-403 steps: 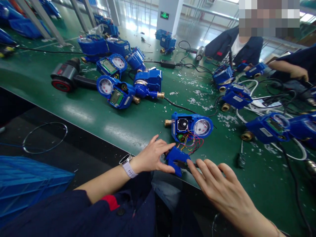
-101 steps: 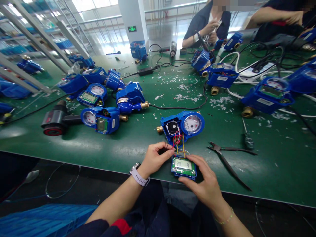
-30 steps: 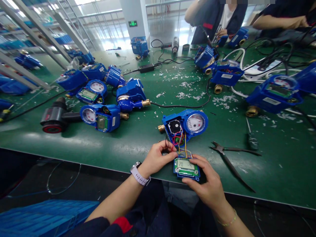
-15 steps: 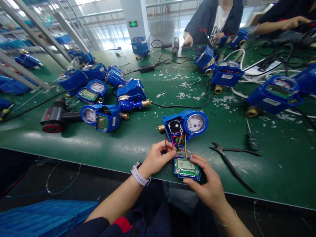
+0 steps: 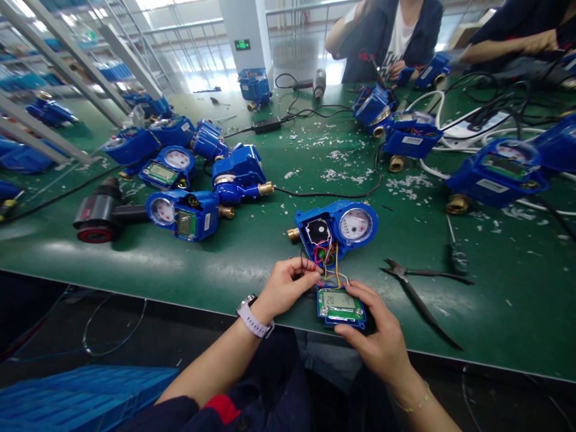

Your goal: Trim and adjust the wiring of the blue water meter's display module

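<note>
An opened blue water meter lies on the green table, its round dial at the right and a brass end at the left. Thin coloured wires run from its housing to a circuit board with a display, which sits in a blue frame near the table's front edge. My right hand grips this board by its right side, thumb below and fingers above. With thumb and fingertips pinched together, my left hand holds wires at the board's upper left; the fingertips partly hide them.
Cutting pliers and a screwdriver lie to the right. A power drill and several blue meters stand at the left, more meters at the right among cables. Two people sit across the table.
The person opposite has lifted an arm off the table. My hands, the board and the wires have hardly moved.
</note>
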A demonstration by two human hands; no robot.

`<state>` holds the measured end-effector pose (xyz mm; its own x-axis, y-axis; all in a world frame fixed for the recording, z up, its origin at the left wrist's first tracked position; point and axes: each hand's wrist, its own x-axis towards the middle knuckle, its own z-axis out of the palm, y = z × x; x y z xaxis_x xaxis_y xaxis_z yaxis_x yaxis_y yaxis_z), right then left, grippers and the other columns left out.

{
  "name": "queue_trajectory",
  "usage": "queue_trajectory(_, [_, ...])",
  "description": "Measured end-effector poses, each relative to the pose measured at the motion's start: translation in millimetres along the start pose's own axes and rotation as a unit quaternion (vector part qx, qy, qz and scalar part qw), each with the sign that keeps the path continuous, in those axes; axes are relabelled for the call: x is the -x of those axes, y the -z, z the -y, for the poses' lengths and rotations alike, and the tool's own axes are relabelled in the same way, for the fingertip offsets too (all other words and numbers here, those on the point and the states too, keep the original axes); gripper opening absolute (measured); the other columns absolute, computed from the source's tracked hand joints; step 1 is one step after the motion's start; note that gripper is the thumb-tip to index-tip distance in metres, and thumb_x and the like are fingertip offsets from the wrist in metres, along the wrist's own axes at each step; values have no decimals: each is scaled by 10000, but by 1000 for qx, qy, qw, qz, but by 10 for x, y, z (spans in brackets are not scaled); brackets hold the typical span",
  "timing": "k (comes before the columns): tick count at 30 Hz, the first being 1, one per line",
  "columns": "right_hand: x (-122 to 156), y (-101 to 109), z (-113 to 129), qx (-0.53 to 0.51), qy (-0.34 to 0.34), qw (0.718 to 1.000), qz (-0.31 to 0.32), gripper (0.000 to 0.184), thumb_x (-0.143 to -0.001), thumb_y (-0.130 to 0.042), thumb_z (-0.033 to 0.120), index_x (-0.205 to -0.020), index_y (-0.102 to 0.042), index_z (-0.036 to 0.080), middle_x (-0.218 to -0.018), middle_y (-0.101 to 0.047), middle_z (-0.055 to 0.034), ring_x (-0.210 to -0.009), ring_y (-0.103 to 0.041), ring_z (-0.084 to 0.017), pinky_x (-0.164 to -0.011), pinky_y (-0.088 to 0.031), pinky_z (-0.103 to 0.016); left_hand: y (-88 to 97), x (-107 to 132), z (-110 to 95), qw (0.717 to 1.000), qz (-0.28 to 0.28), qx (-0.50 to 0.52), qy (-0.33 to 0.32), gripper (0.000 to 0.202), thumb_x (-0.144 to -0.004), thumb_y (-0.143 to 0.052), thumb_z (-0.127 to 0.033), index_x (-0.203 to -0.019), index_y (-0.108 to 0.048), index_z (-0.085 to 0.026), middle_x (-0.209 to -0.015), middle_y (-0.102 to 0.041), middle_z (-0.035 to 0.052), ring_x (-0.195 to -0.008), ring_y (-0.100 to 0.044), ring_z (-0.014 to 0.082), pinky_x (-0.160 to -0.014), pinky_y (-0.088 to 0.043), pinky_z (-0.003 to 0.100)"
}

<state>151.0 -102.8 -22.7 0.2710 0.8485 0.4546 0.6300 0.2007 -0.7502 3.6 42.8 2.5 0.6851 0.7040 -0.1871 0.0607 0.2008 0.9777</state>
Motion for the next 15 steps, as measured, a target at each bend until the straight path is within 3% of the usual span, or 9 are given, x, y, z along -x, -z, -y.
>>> queue_trajectory(5, [21,-7,-15,14,-3,1000,-3,446,-894,-630,526,-1187,-550,198,-1157,-601,-141,-1075,-593,-295,-884,-530,-436,12,13,-24,1000,13,-4,-19,434,-803,-647,-534,-892,-671,-111,-744,-694,64,-674,-617,147,-686,-503,276])
queue_trajectory(11, [54,-5,-56,-9,-21,1000,-9,476,-895,-621,534,-1226,-530,204,-1176,-590,-136,-1100,-576,-307,-902,-514,-444,34,56,-51,995,83,-29,-42,375,-777,-710,-357,-1065,-636,-129,-923,-675,76,-841,-615,169,-822,-495,309])
queue_trajectory(15, [75,-5,-75,-28,-38,999,-26,506,-905,-584,568,-1263,-518,215,-1187,-580,-124,-1100,-566,-305,-915,-501,-435,25,51,-53,995,82,-33,-40,346,-768,-713,-311,-1048,-629,-127,-930,-679,84,-854,-626,175,-833,-506,325])
